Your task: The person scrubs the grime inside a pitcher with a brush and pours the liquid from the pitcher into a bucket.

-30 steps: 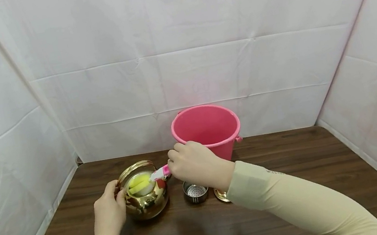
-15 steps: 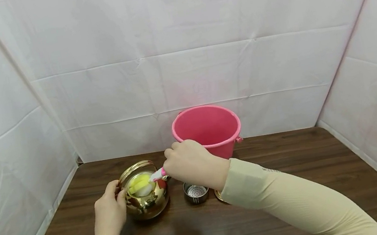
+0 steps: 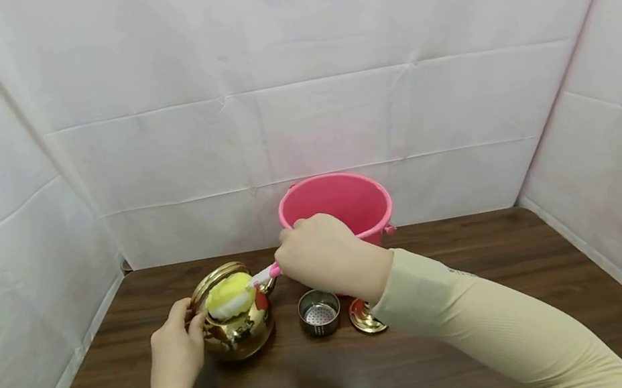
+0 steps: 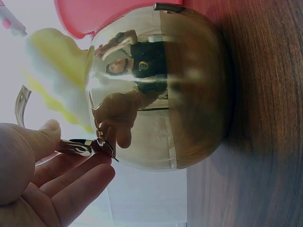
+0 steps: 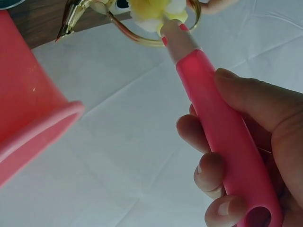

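A shiny gold teapot stands on the left part of the wooden table. My left hand pinches the teapot's handle near its lower end; in the left wrist view the thumb and fingers close on its hinge. My right hand grips the pink handle of a sponge brush, fingers curled round it. Its yellow and white sponge head sits at the teapot's mouth, bulging above the rim. How much of the sponge is inside the pot cannot be seen.
A pink bucket stands behind my right hand, near the back wall. In front of it are a small perforated metal strainer and a gold lid, partly hidden by my right wrist. White cloth encloses the table.
The sponge head has come up out of the teapot's mouth, and my right hand has risen slightly with the brush. The left hand keeps its hold on the handle.
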{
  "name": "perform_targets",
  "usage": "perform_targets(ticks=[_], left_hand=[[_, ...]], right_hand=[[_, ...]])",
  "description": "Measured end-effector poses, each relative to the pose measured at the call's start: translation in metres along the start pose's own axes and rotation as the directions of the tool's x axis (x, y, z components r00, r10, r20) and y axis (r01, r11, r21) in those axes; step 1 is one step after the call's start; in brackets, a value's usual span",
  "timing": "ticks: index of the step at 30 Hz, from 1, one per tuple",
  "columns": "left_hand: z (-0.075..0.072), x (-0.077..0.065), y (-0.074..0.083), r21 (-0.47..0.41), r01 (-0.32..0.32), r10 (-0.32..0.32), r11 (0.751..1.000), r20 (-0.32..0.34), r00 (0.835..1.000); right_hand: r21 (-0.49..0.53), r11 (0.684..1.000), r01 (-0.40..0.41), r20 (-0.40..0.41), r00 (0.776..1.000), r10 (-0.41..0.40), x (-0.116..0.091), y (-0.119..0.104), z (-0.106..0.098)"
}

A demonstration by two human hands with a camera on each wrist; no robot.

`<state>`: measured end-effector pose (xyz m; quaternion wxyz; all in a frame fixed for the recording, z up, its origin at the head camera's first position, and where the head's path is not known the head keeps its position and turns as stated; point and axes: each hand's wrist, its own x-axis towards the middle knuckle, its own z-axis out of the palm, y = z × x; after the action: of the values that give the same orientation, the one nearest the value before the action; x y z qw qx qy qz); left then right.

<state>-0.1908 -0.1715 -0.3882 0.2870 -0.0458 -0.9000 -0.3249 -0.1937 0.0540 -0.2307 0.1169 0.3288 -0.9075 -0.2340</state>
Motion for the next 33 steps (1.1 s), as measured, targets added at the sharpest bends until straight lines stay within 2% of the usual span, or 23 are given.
perform_targets(ticks=[8,16,33], left_hand=[[-0.003,0.001,-0.002,0.014,0.047,-0.048,0.999,0.07,0.996],[-0.002,0.001,-0.004,0.014,0.027,-0.027,1.0,0.052,0.998],[-0.004,0.001,-0.003,0.023,0.037,-0.038,0.999,0.056,0.998]], right_hand=[[0.029,1.0,-0.001,-0.019,1.0,0.002,-0.003,0.005,0.001],[0.065,0.998,-0.002,-0.035,0.999,0.005,-0.007,0.009,0.005],[0.115,0.993,0.009,-0.175,0.985,0.012,-0.02,0.017,0.021]])
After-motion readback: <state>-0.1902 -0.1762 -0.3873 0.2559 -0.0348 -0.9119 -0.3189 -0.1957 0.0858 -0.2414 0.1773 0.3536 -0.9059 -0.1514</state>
